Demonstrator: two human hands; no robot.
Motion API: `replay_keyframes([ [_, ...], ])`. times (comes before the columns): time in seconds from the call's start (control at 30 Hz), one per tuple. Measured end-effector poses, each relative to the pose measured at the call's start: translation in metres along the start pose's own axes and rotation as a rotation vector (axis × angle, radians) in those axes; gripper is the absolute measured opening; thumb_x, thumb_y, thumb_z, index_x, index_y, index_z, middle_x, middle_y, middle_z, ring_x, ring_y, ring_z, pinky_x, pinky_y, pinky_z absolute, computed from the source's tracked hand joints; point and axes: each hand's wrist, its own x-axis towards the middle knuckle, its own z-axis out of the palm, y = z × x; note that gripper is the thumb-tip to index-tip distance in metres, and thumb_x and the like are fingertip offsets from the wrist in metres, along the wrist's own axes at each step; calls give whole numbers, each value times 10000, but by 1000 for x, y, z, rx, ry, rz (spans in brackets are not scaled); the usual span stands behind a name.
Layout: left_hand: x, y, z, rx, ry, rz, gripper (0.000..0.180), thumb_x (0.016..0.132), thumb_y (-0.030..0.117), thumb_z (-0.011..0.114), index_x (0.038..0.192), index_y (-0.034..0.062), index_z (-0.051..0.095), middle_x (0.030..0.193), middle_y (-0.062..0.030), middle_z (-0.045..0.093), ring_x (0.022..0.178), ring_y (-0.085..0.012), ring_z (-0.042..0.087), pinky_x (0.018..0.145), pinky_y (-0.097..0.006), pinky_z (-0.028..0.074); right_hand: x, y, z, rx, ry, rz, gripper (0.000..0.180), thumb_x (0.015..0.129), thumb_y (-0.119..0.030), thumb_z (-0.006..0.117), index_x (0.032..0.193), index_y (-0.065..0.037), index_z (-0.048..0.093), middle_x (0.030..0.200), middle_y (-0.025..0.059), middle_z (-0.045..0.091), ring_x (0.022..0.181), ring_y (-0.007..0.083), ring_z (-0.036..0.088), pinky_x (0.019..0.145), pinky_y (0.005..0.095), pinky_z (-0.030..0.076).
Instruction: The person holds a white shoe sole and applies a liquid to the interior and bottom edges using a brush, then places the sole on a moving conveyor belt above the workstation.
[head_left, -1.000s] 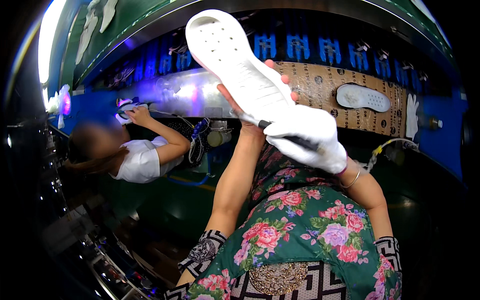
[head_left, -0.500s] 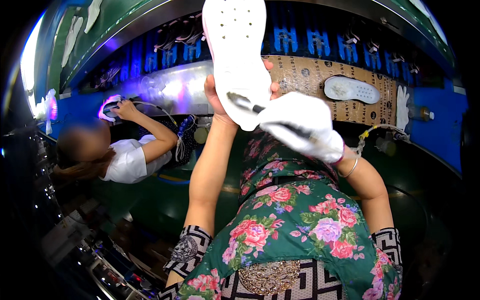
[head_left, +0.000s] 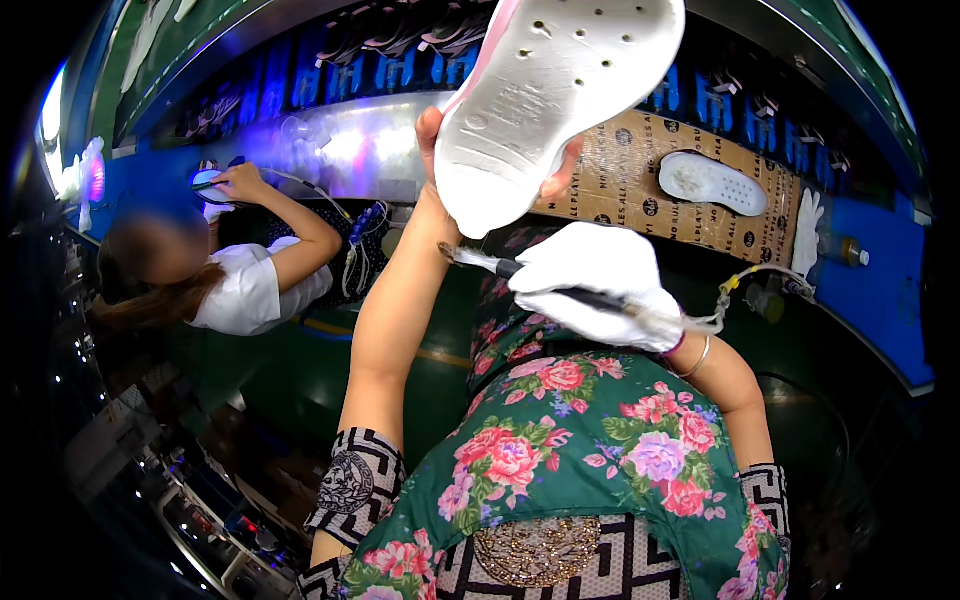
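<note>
A white shoe sole [head_left: 545,95] with small holes and a pinkish edge is tilted up in front of me. My left hand [head_left: 432,150] grips it from behind near the heel; a thumb shows at one side and fingertips at the other. In my right hand [head_left: 590,280], covered by a white glove, is a brush [head_left: 500,266] with a dark handle. Its bristles point left, just below the sole's heel end and apart from it, over my left forearm. A thin hose or cord appears near the gloved wrist.
On the cardboard-covered bench [head_left: 620,185] lies a second sole [head_left: 712,184], beside a white glove [head_left: 806,235] and a small bottle [head_left: 853,251]. Behind runs a row of blue holders [head_left: 395,72] with dark shoe parts. A co-worker [head_left: 250,285] works at the left.
The brush has come off the sole's heel and moved down and slightly left. The sole has tilted to the right and shows its face more closely.
</note>
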Motion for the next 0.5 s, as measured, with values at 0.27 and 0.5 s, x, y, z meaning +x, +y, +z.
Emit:
replay_keyframes([
  [0.27,-1,3,22,54,315,-7,1182,628,820,693,1439,8,409,1253,-285,478,819,-300,559,632,-384,403,-2,9,1,-386,76,-148,252,764,-81,790,1006,-140,752,913,55,732,799,234,715,693,335,570],
  [0.5,-3,4,17,-337,352,-3,1092,566,560,891,1445,81,456,1422,-253,389,1308,-425,359,1019,-607,438,-1,0,-4,-45,167,179,201,756,-57,828,942,-74,756,895,96,729,833,241,707,751,331,558],
])
